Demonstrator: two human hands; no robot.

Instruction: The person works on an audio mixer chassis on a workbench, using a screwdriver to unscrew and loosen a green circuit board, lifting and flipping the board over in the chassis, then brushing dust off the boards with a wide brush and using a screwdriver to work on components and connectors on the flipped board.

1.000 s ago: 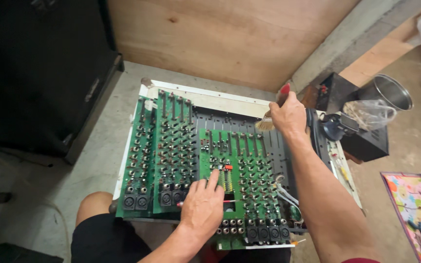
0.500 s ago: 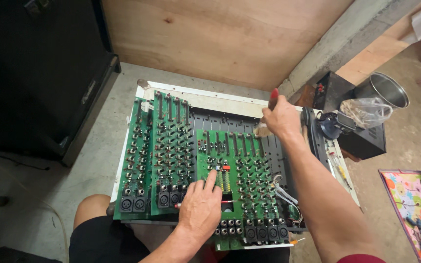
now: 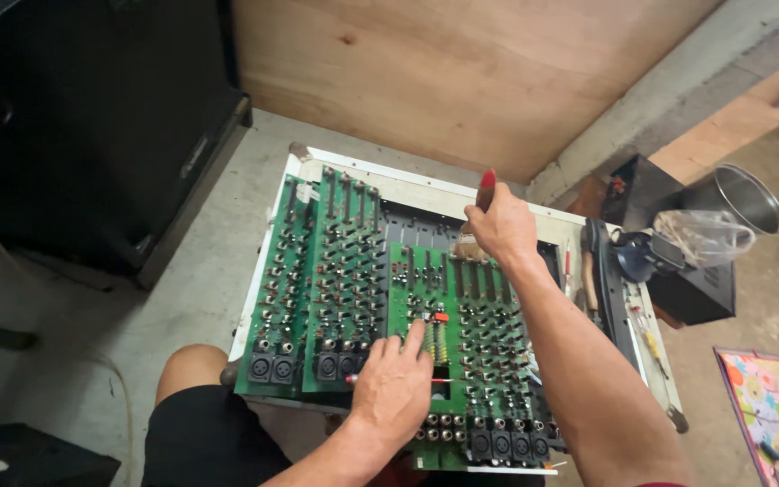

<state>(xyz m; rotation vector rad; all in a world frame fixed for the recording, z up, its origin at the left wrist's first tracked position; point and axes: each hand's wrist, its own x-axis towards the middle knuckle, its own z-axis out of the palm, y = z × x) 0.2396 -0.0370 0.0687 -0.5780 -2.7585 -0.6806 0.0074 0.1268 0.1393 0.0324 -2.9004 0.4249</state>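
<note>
The right hand grips a red-handled brush, dusting the green circuit boards near the white chassis's far edge. The left hand lies open, steadying a board. Next strokes likely need light pressure.

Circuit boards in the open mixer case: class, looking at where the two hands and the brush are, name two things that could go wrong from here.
1. The right hand works a red-handled brush over the green circuit boards; bristles could snag the dense upright parts and bend them.
2. The left hand presses on a raised board; leaning hard might flex or crack it.
</note>
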